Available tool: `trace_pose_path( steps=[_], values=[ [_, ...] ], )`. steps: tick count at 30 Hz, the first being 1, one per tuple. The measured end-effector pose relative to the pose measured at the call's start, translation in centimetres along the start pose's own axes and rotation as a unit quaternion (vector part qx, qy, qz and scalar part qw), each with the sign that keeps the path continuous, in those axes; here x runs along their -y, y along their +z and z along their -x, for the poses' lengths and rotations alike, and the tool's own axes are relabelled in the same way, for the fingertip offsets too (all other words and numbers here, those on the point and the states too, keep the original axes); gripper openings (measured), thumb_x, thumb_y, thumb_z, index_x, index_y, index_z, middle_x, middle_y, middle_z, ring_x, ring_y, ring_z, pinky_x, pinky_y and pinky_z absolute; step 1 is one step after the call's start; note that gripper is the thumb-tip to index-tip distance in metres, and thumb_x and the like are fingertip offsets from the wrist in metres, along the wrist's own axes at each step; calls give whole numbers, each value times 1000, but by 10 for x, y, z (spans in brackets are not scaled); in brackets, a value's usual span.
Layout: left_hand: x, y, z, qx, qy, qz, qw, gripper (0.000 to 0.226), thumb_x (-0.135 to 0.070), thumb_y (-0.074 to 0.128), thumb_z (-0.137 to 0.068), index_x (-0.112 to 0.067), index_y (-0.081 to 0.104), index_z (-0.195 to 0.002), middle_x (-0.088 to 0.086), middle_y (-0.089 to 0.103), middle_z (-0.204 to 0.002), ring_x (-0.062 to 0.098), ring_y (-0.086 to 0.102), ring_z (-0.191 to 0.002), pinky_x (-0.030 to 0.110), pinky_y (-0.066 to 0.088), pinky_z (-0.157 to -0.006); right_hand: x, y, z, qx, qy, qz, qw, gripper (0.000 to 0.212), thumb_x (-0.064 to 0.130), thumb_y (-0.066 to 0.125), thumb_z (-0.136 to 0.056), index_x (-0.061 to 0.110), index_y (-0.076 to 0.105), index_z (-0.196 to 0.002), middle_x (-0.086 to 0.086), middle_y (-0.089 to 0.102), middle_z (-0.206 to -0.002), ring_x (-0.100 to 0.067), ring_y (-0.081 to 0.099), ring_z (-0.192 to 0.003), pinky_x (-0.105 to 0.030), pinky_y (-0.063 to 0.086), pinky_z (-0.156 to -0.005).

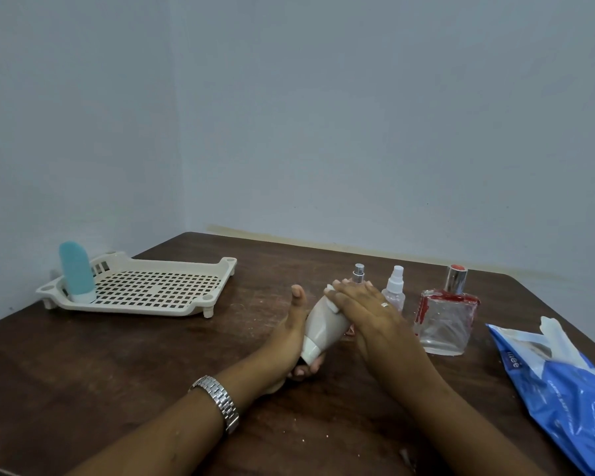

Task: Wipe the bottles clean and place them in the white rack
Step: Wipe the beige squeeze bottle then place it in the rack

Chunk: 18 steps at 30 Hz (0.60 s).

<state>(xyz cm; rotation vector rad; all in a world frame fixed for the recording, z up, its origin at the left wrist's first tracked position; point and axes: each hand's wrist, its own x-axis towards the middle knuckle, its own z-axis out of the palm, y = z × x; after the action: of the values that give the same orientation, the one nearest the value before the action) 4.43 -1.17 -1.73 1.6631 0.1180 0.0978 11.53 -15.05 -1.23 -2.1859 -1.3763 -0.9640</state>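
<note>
- Far left on the dark wooden tabletop [117, 365], a white rack [145, 293] holds one upright teal bottle [77, 273].
- At centre, the left hand [294, 341] is wrapped around the cap end of a tilted beige bottle [320, 326].
- The right hand [368, 312] lies flat, pressing a white wipe [331, 300] onto it.
- Behind stand two small spray bottles [394, 288] and a square glass perfume bottle [445, 317].
- Rightmost, a blue wipes packet [564, 389] shows blurred white lettering, unreadable.
</note>
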Motion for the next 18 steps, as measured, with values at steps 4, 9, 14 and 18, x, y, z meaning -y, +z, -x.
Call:
trace_pose_path(
  steps=[4,9,14,18],
  values=[
    [1,0,-2,5,-3,19,1000,100,-83,6,-58,-15,60,-107,8,45,-43,10,29,-27,11,20,-32,0,4,1,-45,90,-117,988,43,5,42,-84,10,60,-123,-4,59,-126,-10,49,-120,-8,20,-107],
    [2,-2,-2,2,-11,30,999,101,-85,6,-56,-14,60,-104,8,45,-44,9,29,-27,11,20,-32,10,2,2,-96,118,-205,967,40,-6,45,-84,4,61,-120,2,51,-122,-15,47,-120,6,29,-88],
    [0,-1,-1,-19,-23,55,998,98,-84,5,-57,-14,63,-93,7,44,-41,9,29,-26,10,19,-33,9,13,4,-90,104,-153,979,49,-10,45,-76,9,64,-117,1,56,-125,-12,47,-120,-3,24,-103],
    [1,-4,-4,-54,-50,95,993,96,-86,7,-59,-6,58,-74,9,44,-44,10,30,-25,9,19,-32,20,15,8,-48,57,-133,988,45,-4,45,-78,12,65,-116,-2,62,-123,-5,43,-111,-3,26,-101]
  ],
)
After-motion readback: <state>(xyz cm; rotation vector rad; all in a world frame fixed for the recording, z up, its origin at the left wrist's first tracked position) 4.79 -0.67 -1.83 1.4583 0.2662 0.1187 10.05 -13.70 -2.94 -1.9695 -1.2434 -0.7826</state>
